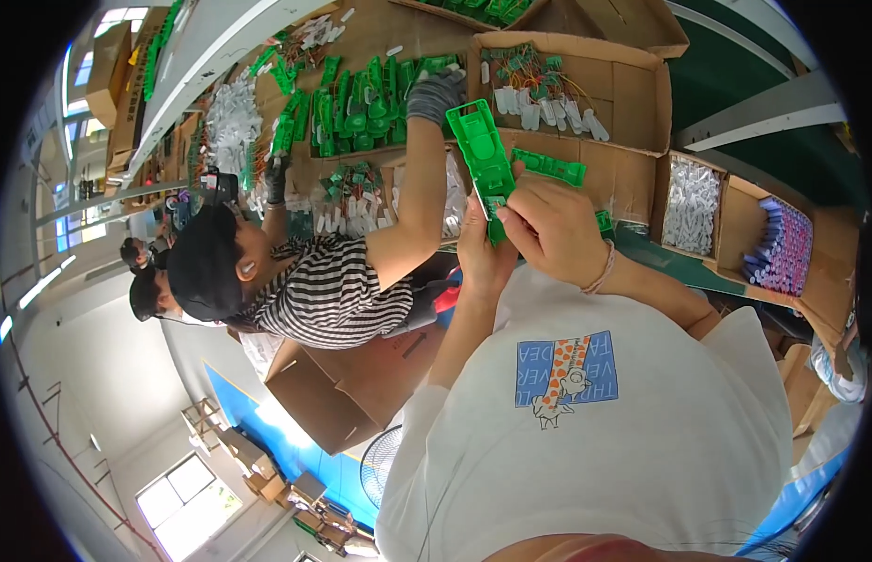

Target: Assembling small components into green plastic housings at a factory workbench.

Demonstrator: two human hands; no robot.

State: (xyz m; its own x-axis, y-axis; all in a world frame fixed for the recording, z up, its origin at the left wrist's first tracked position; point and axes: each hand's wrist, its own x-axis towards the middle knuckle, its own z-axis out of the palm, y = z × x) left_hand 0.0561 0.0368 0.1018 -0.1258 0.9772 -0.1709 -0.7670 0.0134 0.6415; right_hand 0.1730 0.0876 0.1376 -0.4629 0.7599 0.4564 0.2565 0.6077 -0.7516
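In my left hand (485,245) is the lower end of a long green plastic shell (481,145), held tilted with its hollow inner side up. A small circuit board (495,202) shows inside its lower part. My right hand (560,225) is closed, thumb and fingers pressed against the shell's right edge beside that board; anything pinched beneath them is hidden. Another green shell (548,167) lies just beyond my right hand. Past it, a cardboard box (633,94) holds small wired circuit boards (539,70) with white tabs.
Close on my left, a co-worker in a striped shirt (333,290) reaches a gloved hand (437,94) toward rows of green shells (366,103). To the right stand a box of clear plastic parts (691,206) and a box of purple cylinders (781,245). A metal rail (768,125) crosses the right.
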